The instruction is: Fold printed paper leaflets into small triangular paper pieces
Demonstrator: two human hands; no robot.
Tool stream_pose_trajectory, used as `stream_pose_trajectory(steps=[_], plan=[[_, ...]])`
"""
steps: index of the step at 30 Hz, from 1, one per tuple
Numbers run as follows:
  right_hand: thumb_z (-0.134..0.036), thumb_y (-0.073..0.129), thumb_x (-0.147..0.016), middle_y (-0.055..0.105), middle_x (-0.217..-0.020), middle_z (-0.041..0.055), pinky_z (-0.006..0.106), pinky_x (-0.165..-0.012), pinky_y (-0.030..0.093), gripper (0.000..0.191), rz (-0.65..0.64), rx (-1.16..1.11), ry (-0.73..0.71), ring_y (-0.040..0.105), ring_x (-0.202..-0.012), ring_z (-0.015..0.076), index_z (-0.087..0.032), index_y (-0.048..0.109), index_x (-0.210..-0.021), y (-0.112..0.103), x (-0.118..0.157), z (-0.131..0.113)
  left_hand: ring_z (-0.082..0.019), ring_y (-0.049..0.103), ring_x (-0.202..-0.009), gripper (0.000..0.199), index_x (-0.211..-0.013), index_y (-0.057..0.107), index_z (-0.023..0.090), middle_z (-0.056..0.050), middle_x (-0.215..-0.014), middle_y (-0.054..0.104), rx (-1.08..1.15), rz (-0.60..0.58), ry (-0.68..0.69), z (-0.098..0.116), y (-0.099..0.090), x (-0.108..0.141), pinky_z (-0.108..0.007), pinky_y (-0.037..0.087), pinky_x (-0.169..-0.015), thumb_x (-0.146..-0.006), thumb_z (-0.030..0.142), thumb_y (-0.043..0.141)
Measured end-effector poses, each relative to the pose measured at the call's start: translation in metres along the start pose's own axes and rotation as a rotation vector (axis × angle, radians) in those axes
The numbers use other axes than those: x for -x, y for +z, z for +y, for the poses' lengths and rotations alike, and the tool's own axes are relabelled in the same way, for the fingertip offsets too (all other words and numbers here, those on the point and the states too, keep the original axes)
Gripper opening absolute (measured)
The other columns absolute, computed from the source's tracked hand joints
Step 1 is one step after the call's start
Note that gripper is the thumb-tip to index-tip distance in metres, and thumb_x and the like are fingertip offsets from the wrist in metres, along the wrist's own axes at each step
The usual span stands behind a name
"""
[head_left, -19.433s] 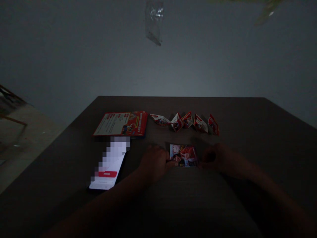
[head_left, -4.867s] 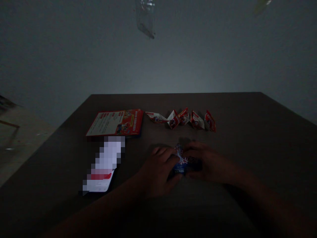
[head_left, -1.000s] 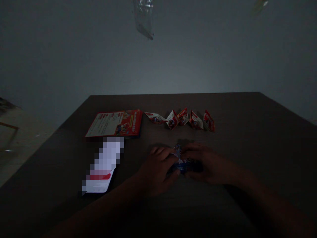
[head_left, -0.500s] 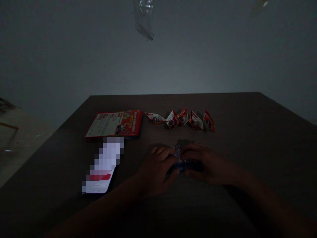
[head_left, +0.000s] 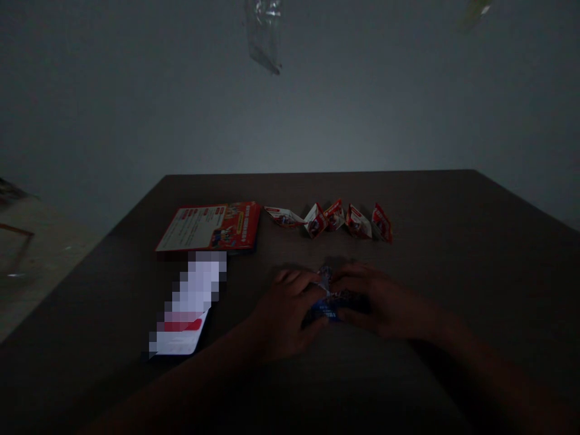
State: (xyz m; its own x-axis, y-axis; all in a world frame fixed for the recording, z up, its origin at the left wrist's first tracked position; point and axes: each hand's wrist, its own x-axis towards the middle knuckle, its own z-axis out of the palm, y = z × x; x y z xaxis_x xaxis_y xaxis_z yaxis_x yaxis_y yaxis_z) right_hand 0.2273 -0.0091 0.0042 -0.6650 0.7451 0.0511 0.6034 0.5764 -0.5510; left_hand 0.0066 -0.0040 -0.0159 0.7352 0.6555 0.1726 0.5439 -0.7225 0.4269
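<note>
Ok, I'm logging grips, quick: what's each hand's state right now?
Left hand: closed on the left of the blue piece.
Right hand: closed on the right of the same blue piece.

Blue printed piece (head_left: 327, 308), gripped from both sides by left hand (head_left: 285, 314) and right hand (head_left: 385, 302), fingers curled over and partly hiding it, on dark table (head_left: 435, 223) in dim light. Left of left hand, one phone (head_left: 185, 329), screen lit and mostly blurred out, top end just short of red-and-white booklet (head_left: 199, 226) lying flat; right of booklet, farther back than the hands, one row of folded red-and-white papers (head_left: 316, 221). Behind, grey wall (head_left: 389, 90) with clear plastic bag (head_left: 264, 39) hanging, cut off at top.
</note>
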Motion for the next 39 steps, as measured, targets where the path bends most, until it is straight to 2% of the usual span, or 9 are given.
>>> stream_pose_trajectory(steps=[6,20,32,39], plan=[[-0.025,0.064,-0.078,0.059,-0.108,0.0066,0.041,-0.096,0.038,0.03,0.012,0.016,0.004,0.053,-0.104,0.0225,-0.022,0.061,-0.107,0.0007,-0.0006,-0.0002,-0.027,0.045,-0.112,0.042,-0.114,0.055,0.02,-0.01,-0.123,0.052,0.0,0.004,0.01,-0.0005,0.0004,0.0007,-0.043,0.033,-0.095,-0.077,0.037,0.063],[-0.026,0.065,-0.078,0.059,-0.109,0.0071,0.039,-0.094,0.039,0.031,0.032,-0.016,-0.018,0.054,-0.104,0.0224,-0.022,0.061,-0.108,-0.0001,-0.001,0.0002,-0.025,0.046,-0.11,0.029,-0.111,0.056,0.02,-0.008,-0.12,0.054,0.027,0.01,0.002,0.0027,-0.0016,-0.0007,-0.043,0.033,-0.094,-0.084,0.03,0.053],[-0.029,0.068,-0.075,0.06,-0.11,0.0072,0.04,-0.092,0.04,0.034,0.058,-0.007,-0.006,0.054,-0.104,0.0235,-0.022,0.061,-0.107,0.0023,-0.0035,-0.0013,-0.025,0.048,-0.108,0.025,-0.106,0.058,0.021,-0.008,-0.116,0.055,0.038,0.028,-0.013,0.0046,-0.0024,-0.0025,-0.042,0.034,-0.093,-0.082,0.026,0.054],[-0.031,0.066,-0.076,0.06,-0.107,0.0076,0.04,-0.09,0.041,0.033,0.053,-0.021,-0.002,0.055,-0.101,0.0234,-0.022,0.061,-0.107,0.0038,-0.0051,-0.0008,-0.025,0.048,-0.107,0.029,-0.11,0.057,0.02,-0.009,-0.118,0.054,0.036,0.021,-0.001,0.002,-0.002,-0.0018,-0.042,0.035,-0.092,-0.083,0.028,0.053]])
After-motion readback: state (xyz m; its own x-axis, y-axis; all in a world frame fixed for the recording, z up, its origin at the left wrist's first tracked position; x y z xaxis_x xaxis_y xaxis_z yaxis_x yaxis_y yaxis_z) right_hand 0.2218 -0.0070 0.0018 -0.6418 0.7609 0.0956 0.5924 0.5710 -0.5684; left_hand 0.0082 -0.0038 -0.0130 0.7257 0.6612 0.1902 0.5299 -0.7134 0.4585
